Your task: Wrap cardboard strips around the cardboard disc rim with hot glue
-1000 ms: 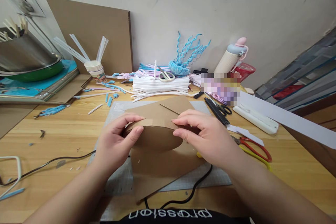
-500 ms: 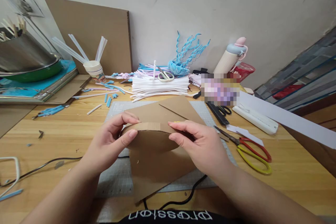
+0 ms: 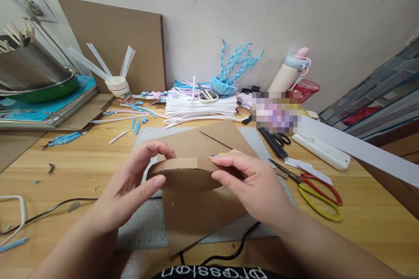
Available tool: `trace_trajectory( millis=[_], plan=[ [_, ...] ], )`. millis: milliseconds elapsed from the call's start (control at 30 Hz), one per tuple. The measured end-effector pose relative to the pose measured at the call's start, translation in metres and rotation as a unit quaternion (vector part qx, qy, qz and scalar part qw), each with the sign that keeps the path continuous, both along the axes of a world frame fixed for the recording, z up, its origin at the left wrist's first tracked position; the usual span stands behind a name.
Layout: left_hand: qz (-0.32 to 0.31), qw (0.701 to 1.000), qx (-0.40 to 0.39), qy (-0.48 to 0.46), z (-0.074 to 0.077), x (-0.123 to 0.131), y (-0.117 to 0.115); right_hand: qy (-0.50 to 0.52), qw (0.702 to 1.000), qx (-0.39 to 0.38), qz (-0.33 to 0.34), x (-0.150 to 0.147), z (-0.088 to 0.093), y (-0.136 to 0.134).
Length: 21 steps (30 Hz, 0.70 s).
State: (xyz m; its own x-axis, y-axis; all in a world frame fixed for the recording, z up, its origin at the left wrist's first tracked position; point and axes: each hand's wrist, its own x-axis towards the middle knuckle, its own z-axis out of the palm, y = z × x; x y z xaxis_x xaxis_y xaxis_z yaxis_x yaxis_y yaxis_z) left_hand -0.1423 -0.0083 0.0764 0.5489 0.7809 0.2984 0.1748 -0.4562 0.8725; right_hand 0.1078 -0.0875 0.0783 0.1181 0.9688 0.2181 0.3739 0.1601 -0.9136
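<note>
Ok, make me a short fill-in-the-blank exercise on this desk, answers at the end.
The right hand pinches a round piece of ____.
The large scissors have handles in red and ____.
The small scissors lie on pipe cleaners coloured ____.
The tall board leans against the ____.
Missing words: cardboard; yellow; white; wall.

Just right of your right hand [image 3: 255, 183]: scissors [image 3: 296, 178] with one red and one yellow handle. Farther out, white paper strips [image 3: 307, 168], then a long white plastic object [image 3: 321, 152], type unclear. Directly beyond your hands: bundle of white pipe cleaners [image 3: 199, 111], small pale-handled scissors [image 3: 203, 91] lying on top, coiled blue pipe cleaners [image 3: 224, 86] just behind. Beyond your right hand: pink-topped bottle [image 3: 283, 77], red cup [image 3: 306, 90] beside it. Beyond your left hand [image 3: 121, 192]: stacked paper cups [image 3: 118, 88] holding translucent straws [image 3: 127, 62], leaning cardboard panel [image 3: 131, 39] behind. Farther left: metal container [image 3: 36, 66] of wooden sticks [image 3: 21, 35], green pan [image 3: 42, 92] beneath.
</note>
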Motion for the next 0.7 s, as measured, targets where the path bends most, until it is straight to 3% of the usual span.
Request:
trace_trajectory(
  millis=[200, 267, 500, 700],
  plan=[
    [-0.028, 0.986, 0.155, 0.055, 0.000, 0.004, -0.002, -0.014, 1.000, 0.009, 0.020, 0.001, 0.000, -0.001],
    [-0.049, 0.980, 0.175, 0.077, 0.000, 0.007, -0.002, -0.024, 0.998, 0.036, 0.037, 0.001, 0.000, -0.001],
    [-0.067, 0.981, 0.116, 0.139, 0.001, 0.005, -0.017, -0.110, 0.971, 0.187, 0.097, 0.002, -0.004, -0.019],
    [-0.014, 0.987, 0.117, 0.110, 0.000, 0.000, -0.046, -0.150, 0.955, 0.224, 0.124, 0.009, -0.015, -0.040]
  ],
)
